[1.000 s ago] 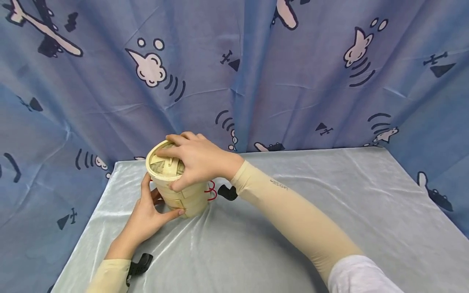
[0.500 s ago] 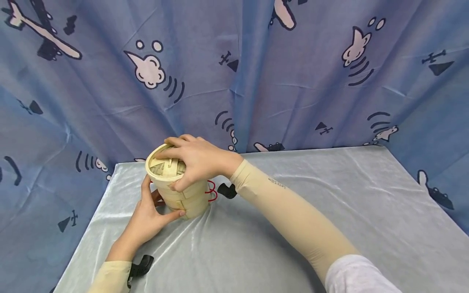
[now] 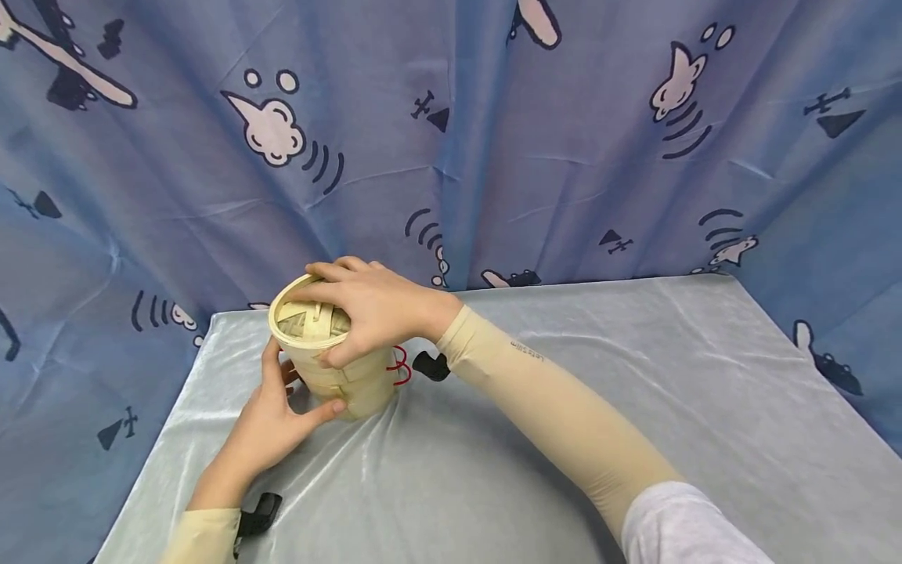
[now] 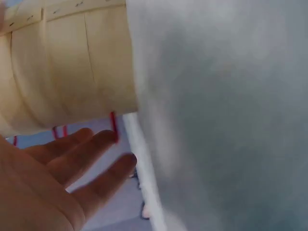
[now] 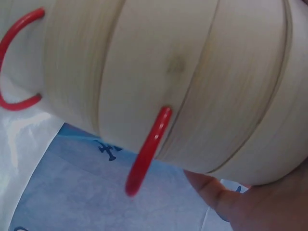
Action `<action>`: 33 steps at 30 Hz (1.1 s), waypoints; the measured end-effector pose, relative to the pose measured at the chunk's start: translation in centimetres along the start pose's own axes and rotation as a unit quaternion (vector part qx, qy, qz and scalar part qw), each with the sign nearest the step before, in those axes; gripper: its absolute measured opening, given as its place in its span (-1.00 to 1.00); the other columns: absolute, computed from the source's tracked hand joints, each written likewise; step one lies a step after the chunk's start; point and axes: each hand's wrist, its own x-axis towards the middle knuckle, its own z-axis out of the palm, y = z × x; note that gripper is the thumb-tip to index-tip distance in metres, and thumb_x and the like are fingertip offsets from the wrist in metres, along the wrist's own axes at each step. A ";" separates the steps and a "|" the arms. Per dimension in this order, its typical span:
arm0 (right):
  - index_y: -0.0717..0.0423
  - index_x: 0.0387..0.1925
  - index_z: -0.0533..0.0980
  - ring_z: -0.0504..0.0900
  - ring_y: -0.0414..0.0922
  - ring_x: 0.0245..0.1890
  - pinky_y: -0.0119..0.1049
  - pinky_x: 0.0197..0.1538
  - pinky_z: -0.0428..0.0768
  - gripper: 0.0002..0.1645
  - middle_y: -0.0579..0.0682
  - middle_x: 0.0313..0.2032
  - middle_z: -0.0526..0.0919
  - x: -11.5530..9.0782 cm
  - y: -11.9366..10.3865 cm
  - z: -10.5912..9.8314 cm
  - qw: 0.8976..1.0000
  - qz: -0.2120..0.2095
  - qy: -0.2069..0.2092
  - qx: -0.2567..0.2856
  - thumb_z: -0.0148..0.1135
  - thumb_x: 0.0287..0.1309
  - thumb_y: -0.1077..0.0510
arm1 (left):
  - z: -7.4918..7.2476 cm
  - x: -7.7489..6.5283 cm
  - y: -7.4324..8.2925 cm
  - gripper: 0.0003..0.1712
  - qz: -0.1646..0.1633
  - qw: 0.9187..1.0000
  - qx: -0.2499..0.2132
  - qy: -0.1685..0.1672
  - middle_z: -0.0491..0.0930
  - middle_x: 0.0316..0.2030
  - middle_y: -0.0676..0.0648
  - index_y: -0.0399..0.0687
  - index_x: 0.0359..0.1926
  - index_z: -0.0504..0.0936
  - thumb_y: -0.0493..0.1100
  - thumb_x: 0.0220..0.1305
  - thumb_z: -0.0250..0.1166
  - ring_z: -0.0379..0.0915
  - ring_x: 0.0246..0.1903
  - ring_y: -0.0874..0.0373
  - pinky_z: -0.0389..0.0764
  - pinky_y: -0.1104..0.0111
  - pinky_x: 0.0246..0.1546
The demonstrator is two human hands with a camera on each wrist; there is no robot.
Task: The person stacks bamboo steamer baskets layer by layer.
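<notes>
A stack of round bamboo steamer tiers (image 3: 369, 385) stands on the cloth at the left, with a woven lid (image 3: 320, 323) set within the top rim. My left hand (image 3: 271, 429) holds the lower part, thumb on the near side and fingers around the left. In the left wrist view, its fingers (image 4: 103, 185) reach along the steamer beside a red loop (image 4: 114, 127). My right hand (image 3: 380, 307) grips the top from above, its thumb on the side and other fingers over the lid and far rim. Another red loop (image 5: 149, 151) shows close up in the right wrist view.
Pale grey velvet cloth (image 3: 535, 439) covers the table. A blue patterned curtain (image 3: 535, 172) hangs right behind and along the sides. Black wrist-camera mounts show by the left wrist (image 3: 259, 515) and beyond the right wrist (image 3: 431, 366).
Both hands keep their places on the steamer. The whole head view has shifted slightly, so steamer and hands appear a little further left.
</notes>
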 end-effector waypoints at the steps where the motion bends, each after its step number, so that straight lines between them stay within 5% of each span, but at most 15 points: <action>1: -0.38 0.66 0.32 0.24 -0.03 0.56 0.07 0.44 0.36 0.13 0.00 0.66 0.22 0.0 -0.1 0.0 1.000 -0.001 0.002 -0.002 0.39 0.12 -0.57 | -0.3 -0.2 0.4 0.46 -0.009 1.000 0.020 -0.003 0.32 0.54 -0.43 0.57 0.72 -0.51 0.23 0.37 0.55 0.43 0.42 -0.42 0.46 -0.44 0.23; 8: -0.38 0.71 0.23 0.15 -0.02 0.63 0.04 0.59 0.21 0.09 -0.01 0.66 0.22 -0.3 -0.5 -0.5 0.999 0.014 0.028 0.024 0.15 0.31 -0.68 | -2.9 -0.8 3.3 0.00 -0.023 0.994 0.110 0.015 0.08 0.62 -0.54 0.25 0.76 -0.55 0.30 0.74 -0.08 0.19 0.48 -0.63 0.32 -0.63 0.12; 16: -0.53 0.74 0.08 -0.11 0.11 0.74 0.21 0.66 0.06 0.04 0.02 0.73 0.07 -1.5 -0.3 -1.5 0.997 0.078 0.012 0.006 -0.03 0.38 -0.72 | -5.4 -0.7 7.3 0.09 0.047 0.976 0.197 0.076 -0.32 0.69 -0.50 0.01 0.80 -0.34 0.44 0.67 -0.06 -0.46 0.64 -0.56 -0.44 -0.50 0.49; 22: -0.55 0.73 0.10 -0.25 0.15 0.74 0.24 0.68 -0.13 0.06 0.05 0.74 0.01 -4.5 1.1 -2.1 0.992 0.122 0.010 -0.031 -0.15 0.35 -0.78 | -3.6 1.5 11.1 0.25 0.058 0.951 0.300 0.050 -0.35 0.68 -0.49 0.06 0.81 -0.26 0.62 0.49 0.03 -0.52 0.64 -0.54 -0.67 -0.52 0.39; 27: -0.56 0.74 0.07 -0.20 0.17 0.74 0.24 0.68 -0.18 0.10 0.06 0.73 0.04 -8.1 2.5 -2.6 0.986 0.157 0.005 -0.056 -0.24 0.30 -0.84 | -2.0 2.5 13.8 0.31 0.058 0.929 0.360 0.066 -0.36 0.70 -0.40 0.19 0.81 -0.12 0.80 0.33 -0.07 -0.65 0.67 -0.37 -0.77 -0.49 0.36; 33: -0.57 0.75 -0.07 -0.28 0.17 0.74 0.28 0.67 -0.25 0.16 0.09 0.75 -0.06 -12.5 3.9 -3.1 0.980 0.188 -0.001 -0.066 -0.26 0.26 -0.87 | 0.6 3.0 16.8 0.34 0.124 0.916 0.377 0.060 -0.29 0.74 -0.26 0.28 0.81 -0.08 0.88 0.24 -0.19 -0.70 0.68 -0.26 -0.71 -0.47 0.41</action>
